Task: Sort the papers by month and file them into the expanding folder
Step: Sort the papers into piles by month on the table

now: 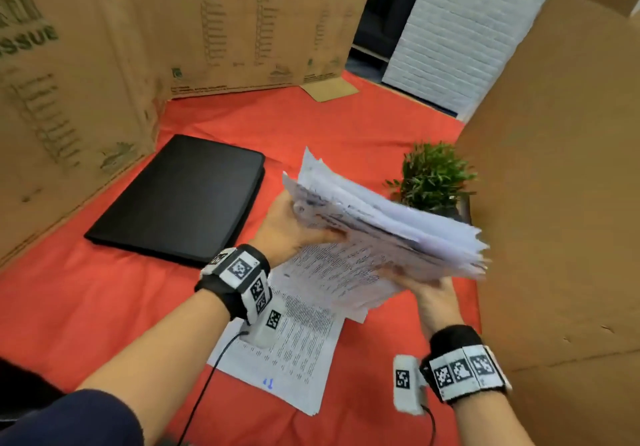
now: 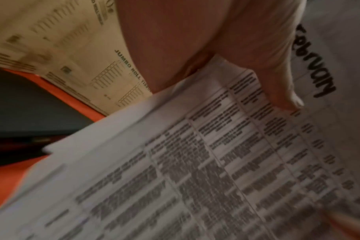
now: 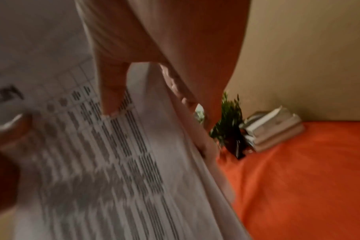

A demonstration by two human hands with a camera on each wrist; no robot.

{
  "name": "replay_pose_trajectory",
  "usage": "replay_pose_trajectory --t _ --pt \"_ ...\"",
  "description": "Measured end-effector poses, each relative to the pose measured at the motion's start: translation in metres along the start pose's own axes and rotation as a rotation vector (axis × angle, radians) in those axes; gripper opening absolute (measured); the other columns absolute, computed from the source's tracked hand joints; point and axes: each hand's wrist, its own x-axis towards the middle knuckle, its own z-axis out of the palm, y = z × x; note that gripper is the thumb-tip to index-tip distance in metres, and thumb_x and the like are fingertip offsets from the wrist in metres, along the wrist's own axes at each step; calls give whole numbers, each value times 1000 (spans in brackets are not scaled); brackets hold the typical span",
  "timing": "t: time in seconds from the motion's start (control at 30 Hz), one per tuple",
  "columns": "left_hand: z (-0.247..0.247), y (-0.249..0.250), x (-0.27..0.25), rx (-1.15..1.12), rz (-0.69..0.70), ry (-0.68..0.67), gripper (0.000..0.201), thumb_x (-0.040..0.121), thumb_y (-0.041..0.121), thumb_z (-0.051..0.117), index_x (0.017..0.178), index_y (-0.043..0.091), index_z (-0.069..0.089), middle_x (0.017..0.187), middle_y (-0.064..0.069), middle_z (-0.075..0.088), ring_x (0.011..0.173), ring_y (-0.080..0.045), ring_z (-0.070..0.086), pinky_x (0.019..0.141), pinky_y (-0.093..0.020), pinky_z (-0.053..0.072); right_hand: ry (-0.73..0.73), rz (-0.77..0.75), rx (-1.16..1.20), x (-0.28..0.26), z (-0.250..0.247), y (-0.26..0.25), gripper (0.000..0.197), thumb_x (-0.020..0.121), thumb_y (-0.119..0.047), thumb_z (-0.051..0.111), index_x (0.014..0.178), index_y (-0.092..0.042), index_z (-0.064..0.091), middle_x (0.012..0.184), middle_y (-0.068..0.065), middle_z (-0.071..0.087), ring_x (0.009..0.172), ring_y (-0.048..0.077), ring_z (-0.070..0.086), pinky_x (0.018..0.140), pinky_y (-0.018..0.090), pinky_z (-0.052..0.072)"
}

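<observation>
A thick stack of printed papers [image 1: 381, 230] is held tilted above the orange table, between both hands. My left hand [image 1: 294, 227] grips its left edge, thumb on a printed sheet [image 2: 195, 162]. My right hand [image 1: 429, 289] holds the stack's near right corner from below, with a finger on a table-printed page [image 3: 113, 162]. One sheet carries the handwritten word "February" [image 2: 312, 65]. More printed sheets [image 1: 294, 352] lie flat on the cloth under my left wrist. The black expanding folder [image 1: 183, 199] lies closed to the left.
A small green potted plant [image 1: 433, 178] stands right of the papers, with a pile of books [image 3: 275, 128] beside it. Cardboard boxes [image 1: 221, 22] wall in the back and left, and a cardboard panel [image 1: 561, 185] the right. An orange cloth [image 1: 69, 307] covers the table.
</observation>
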Motion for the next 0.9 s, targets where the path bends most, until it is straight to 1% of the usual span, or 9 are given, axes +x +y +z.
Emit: replay_pose_trajectory --t 0.1,0.2,0.3,0.47,0.57,0.67,0.73,0.8,0.9 --pt "-3 -15 1 51 -8 88 70 56 16 95 111 6 53 101 -3 69 94 -16 68 87 -45 55 21 33 -50 1 9 22 30 75 14 70 94 -8 69 97 10 74 82 12 69 76 25 55" --pt "-3 -15 5 46 25 150 63 64 23 92 114 14 55 107 -2 71 100 -18 69 90 -45 55 58 -19 -9 7 16 25 29 82 6 68 103 -14 67 105 4 73 94 13 69 86 28 54" --pt "-10 -17 7 60 46 199 57 70 32 87 116 18 58 110 1 71 103 -16 68 91 -45 54 22 -102 -35 12 22 16 26 83 0 69 102 -17 67 99 -3 74 92 7 70 77 18 54" --pt "-17 -39 5 59 -70 163 55 69 30 87 116 16 62 110 0 72 105 -15 68 94 -48 53 -20 -32 -147 18 31 27 16 83 -11 71 99 -10 68 94 -4 74 92 14 70 82 32 54" --pt "-17 -34 5 31 -20 219 44 77 24 82 116 15 64 110 2 72 105 -14 68 94 -45 53 -24 -129 -80 18 38 16 28 87 -12 68 115 -10 64 109 -1 72 103 12 67 89 30 51" --pt "-19 -32 1 -5 -15 302 54 68 25 88 113 16 58 106 0 72 98 -15 70 84 -38 57 -15 -198 -39 17 38 11 47 87 -5 68 129 -9 50 121 4 66 113 14 63 94 26 51" --pt "-22 -40 -2 -9 -71 299 65 61 22 92 113 15 54 105 -2 71 94 -15 71 81 -37 59 13 -237 -88 15 37 12 51 87 -2 67 128 -24 44 124 0 60 116 11 59 95 20 48" --pt "-24 -48 -5 -25 -137 237 67 60 18 93 115 14 54 106 -5 71 95 -18 71 81 -41 59 45 -274 -181 12 38 13 57 89 -5 66 126 -38 38 129 -5 53 120 10 53 102 26 44" --pt "-24 -54 -8 -54 -167 170 55 66 12 88 113 12 60 104 -5 73 95 -21 71 77 -36 60 79 -366 -293 11 38 16 73 89 3 61 142 -30 24 123 -27 47 116 0 51 105 24 40"
